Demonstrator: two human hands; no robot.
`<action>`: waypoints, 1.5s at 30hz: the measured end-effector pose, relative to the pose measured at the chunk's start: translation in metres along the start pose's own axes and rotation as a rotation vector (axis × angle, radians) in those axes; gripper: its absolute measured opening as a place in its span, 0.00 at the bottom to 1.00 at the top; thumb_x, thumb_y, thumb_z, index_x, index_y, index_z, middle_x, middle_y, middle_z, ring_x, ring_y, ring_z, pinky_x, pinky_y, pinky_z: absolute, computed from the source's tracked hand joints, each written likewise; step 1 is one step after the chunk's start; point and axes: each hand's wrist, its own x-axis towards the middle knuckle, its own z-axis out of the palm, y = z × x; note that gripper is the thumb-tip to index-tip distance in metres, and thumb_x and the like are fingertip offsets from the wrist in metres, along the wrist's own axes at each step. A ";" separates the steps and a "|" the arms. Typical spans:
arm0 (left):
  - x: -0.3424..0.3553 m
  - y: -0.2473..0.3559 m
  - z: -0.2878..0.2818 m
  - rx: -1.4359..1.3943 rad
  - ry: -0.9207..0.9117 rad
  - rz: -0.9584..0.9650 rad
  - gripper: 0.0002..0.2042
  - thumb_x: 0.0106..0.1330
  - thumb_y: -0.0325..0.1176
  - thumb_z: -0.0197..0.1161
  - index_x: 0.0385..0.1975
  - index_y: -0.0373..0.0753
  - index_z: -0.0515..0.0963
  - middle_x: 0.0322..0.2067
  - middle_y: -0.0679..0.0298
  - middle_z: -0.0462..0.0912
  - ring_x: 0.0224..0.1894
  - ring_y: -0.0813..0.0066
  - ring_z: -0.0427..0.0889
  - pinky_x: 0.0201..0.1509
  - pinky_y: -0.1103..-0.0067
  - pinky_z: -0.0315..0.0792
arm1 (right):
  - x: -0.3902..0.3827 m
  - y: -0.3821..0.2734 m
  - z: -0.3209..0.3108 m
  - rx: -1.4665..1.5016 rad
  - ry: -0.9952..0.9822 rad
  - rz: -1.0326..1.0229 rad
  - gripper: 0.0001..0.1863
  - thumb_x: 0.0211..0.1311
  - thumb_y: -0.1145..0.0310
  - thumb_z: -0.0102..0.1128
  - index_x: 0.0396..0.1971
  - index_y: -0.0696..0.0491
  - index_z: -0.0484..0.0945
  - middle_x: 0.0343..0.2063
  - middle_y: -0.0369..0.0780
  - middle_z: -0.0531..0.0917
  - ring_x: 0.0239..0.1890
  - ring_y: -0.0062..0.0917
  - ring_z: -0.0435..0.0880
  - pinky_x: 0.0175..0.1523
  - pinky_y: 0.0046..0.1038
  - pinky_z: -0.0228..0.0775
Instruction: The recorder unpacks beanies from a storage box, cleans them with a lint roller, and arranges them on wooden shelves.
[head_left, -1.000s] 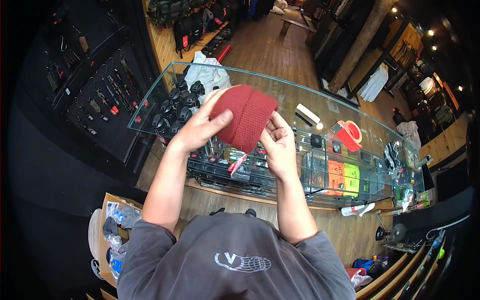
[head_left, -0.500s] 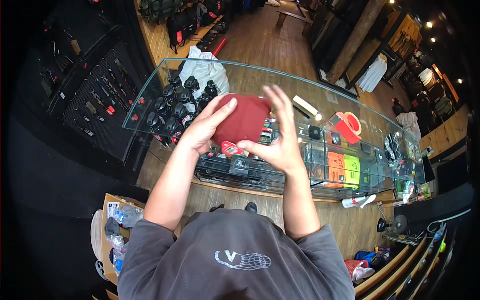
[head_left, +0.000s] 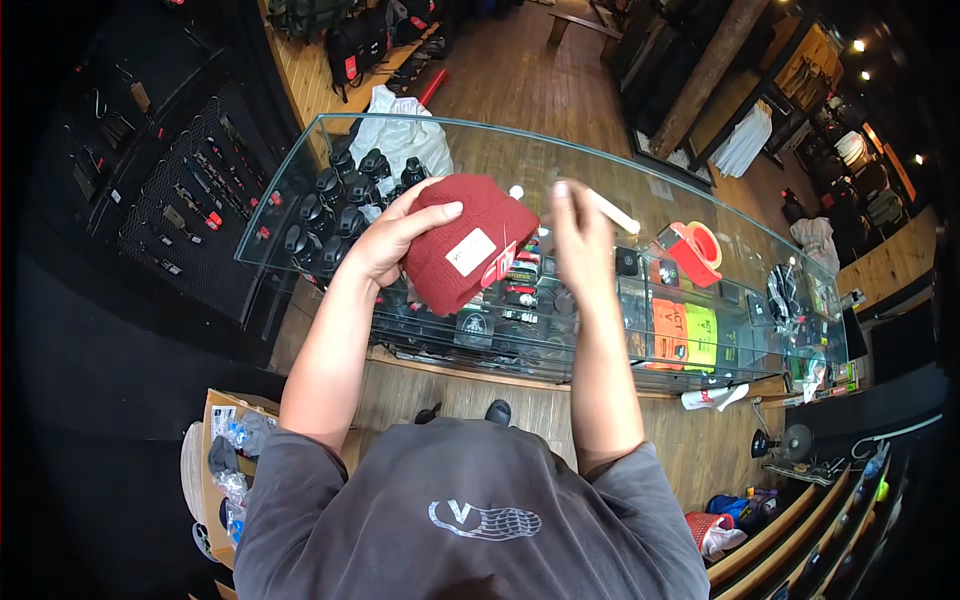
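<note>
A dark red knit beanie (head_left: 440, 262) is gripped at its left edge by my left hand (head_left: 398, 235), thumb on the front and fingers behind, mostly hidden. Its folded cuff carries a white label patch (head_left: 470, 251), and a red hang tag (head_left: 499, 264) dangles beside the patch. To the right of the beanie, apart from it, my right hand (head_left: 582, 240) is raised and partly blurred. It holds nothing, its fingers pointing up and away from me. Both hands are above a glass display counter (head_left: 480, 130).
Several black bottles (head_left: 345, 200) and a white bag (head_left: 395, 135) are at the counter's left. A brush (head_left: 612, 213) and a red tape dispenser (head_left: 690, 255) lie toward the right. Orange (head_left: 669, 330) and green (head_left: 702, 336) packets show through the glass. An open cardboard box (head_left: 235, 450) stands lower left.
The beanie has turned in my left hand, so the white patch now faces me. My right hand has come off its tag and moved right, away from it.
</note>
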 end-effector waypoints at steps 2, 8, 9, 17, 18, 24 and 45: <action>0.002 0.002 -0.001 0.000 0.012 0.017 0.30 0.72 0.38 0.77 0.71 0.39 0.75 0.59 0.60 0.87 0.61 0.70 0.86 0.67 0.71 0.80 | 0.019 0.021 -0.032 -0.526 0.279 -0.370 0.27 0.72 0.49 0.71 0.63 0.48 0.85 0.60 0.49 0.86 0.65 0.46 0.83 0.71 0.45 0.72; 0.022 -0.006 -0.003 0.226 0.050 0.149 0.31 0.68 0.34 0.81 0.69 0.36 0.76 0.58 0.58 0.88 0.59 0.69 0.88 0.65 0.70 0.81 | 0.030 0.056 -0.081 -0.665 -0.054 -0.202 0.25 0.66 0.74 0.71 0.64 0.50 0.83 0.58 0.50 0.86 0.63 0.49 0.83 0.66 0.43 0.77; 0.024 -0.012 -0.003 0.200 0.076 0.141 0.31 0.68 0.34 0.81 0.68 0.36 0.76 0.57 0.57 0.88 0.59 0.69 0.88 0.65 0.70 0.82 | 0.028 0.052 -0.079 -0.629 -0.009 -0.146 0.23 0.67 0.76 0.69 0.62 0.52 0.83 0.54 0.51 0.87 0.59 0.50 0.85 0.63 0.42 0.78; 0.016 -0.030 0.003 0.058 0.140 0.174 0.25 0.70 0.29 0.78 0.65 0.34 0.77 0.55 0.58 0.89 0.56 0.70 0.89 0.62 0.69 0.84 | -0.043 -0.020 -0.008 -0.105 -0.007 -0.657 0.21 0.74 0.76 0.66 0.65 0.55 0.83 0.59 0.48 0.88 0.63 0.43 0.86 0.69 0.41 0.77; 0.017 -0.032 0.003 0.012 0.144 0.190 0.25 0.71 0.28 0.77 0.66 0.34 0.77 0.55 0.59 0.89 0.56 0.70 0.89 0.63 0.69 0.84 | -0.048 -0.029 -0.006 -0.181 -0.068 -0.675 0.25 0.70 0.77 0.70 0.67 0.54 0.82 0.57 0.47 0.88 0.60 0.43 0.85 0.67 0.41 0.77; 0.009 -0.041 -0.004 -0.046 0.100 0.226 0.26 0.70 0.25 0.77 0.67 0.34 0.77 0.56 0.59 0.89 0.57 0.71 0.89 0.65 0.70 0.83 | -0.032 -0.030 -0.022 -0.228 -0.082 -0.656 0.27 0.62 0.78 0.76 0.63 0.52 0.87 0.57 0.47 0.89 0.58 0.42 0.88 0.65 0.39 0.78; -0.024 -0.022 0.008 0.418 -0.004 0.378 0.30 0.56 0.23 0.81 0.62 0.34 0.81 0.51 0.63 0.89 0.55 0.78 0.87 0.68 0.74 0.79 | -0.028 -0.080 -0.034 0.042 -0.496 -0.614 0.17 0.67 0.74 0.75 0.55 0.56 0.91 0.49 0.43 0.91 0.57 0.34 0.87 0.64 0.36 0.77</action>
